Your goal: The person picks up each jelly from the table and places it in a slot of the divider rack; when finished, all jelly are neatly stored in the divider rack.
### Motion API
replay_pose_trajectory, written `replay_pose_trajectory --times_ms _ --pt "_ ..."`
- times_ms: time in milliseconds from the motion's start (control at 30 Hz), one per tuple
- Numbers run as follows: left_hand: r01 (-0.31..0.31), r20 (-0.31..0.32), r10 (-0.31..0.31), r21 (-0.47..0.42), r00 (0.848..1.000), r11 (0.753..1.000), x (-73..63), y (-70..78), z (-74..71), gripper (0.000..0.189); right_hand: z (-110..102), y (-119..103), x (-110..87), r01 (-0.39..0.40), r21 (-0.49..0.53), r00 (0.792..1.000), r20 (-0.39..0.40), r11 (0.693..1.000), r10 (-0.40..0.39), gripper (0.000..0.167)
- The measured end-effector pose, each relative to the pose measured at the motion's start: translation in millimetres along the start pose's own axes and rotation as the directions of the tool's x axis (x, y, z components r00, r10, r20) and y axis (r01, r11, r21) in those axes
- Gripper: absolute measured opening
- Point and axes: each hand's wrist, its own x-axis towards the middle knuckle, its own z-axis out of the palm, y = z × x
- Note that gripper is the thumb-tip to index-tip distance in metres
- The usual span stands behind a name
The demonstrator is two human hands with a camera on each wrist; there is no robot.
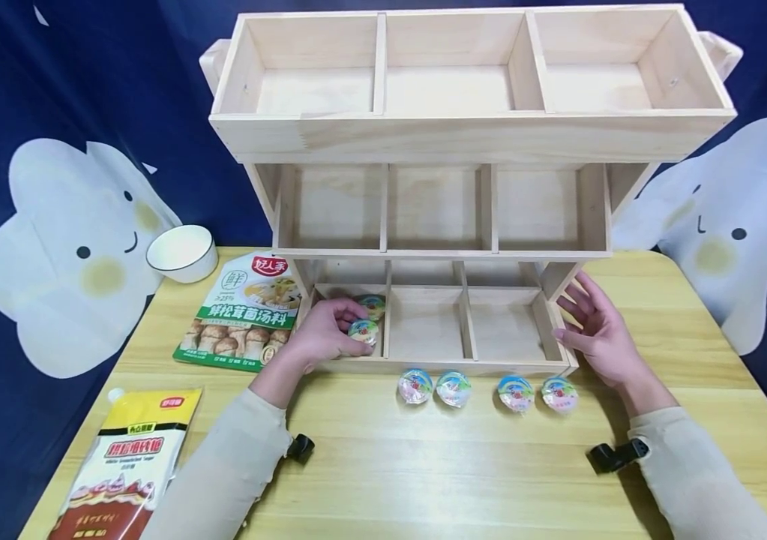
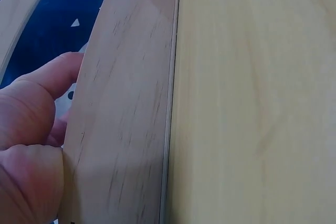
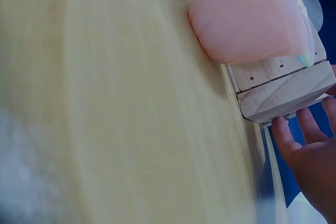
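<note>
Pale-wood shelf (image 1: pixel 471 139): I see the half-curled right hand (image 1: pixel 600 335) gripping its end, the left hand (image 1: pixel 329 330) pinching a sealed cup (image 1: pixel 364 331), a second cup (image 1: pixel 375 304) just past its fingers.

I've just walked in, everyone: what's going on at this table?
A person is working with both hands at a wooden rack. The left hand pinches a small cup in or just above the lower-left compartment, in front of a second cup. The right hand touches the rack's lower right end. Four more cups are on the table in front, while two packets and a white bowl sit off to the left.
</note>
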Motion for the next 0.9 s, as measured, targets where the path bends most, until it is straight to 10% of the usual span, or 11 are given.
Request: replay_pose_trajectory --times_ms 900 --pt "0.037 0.026 -0.037 0.026 0.999 0.999 2.5 -0.5 -2.0 0.048 -1.4 1.1 1.1 -0.003 -0.001 1.0 0.004 1.0 0.003 0.099"
